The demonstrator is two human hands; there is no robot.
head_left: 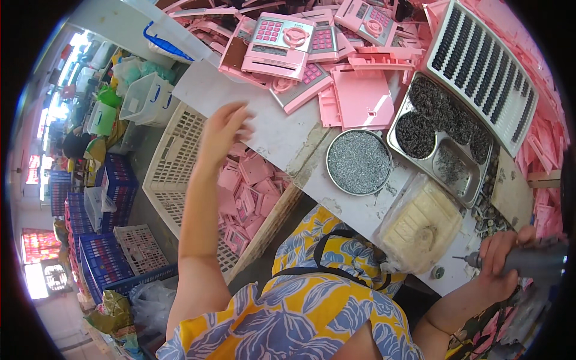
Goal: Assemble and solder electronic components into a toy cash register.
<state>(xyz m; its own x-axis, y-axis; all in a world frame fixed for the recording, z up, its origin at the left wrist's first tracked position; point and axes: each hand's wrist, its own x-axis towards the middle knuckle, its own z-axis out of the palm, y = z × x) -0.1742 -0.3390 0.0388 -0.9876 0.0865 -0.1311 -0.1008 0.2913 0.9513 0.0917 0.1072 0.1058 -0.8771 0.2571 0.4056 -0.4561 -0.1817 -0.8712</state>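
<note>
My left hand (pixel 229 125) hangs over the table's left edge, above the crate. Its fingers are half curled, apart and a little blurred, and nothing shows in them. At the far right my right hand (pixel 499 255) is wrapped round a dark grey electric screwdriver (pixel 534 261), whose thin bit points left. Ahead of my left hand, pink and silver toy safe panels (pixel 281 39) with keypads and dials lie piled up. A plain pink panel (pixel 364 99) rests at the pile's near side. Below my left forearm, the cream plastic crate (pixel 174 153) holds many pink keypad panels (pixel 255 171).
A round tin of small silver screws (pixel 359 162) stands mid-table. To its right are a metal tray of dark screws (pixel 441 157), a white rack with rows of black pieces (pixel 480 72) and a plastic-wrapped cream block (pixel 420 228). Blue crates (pixel 105 264) stack at left.
</note>
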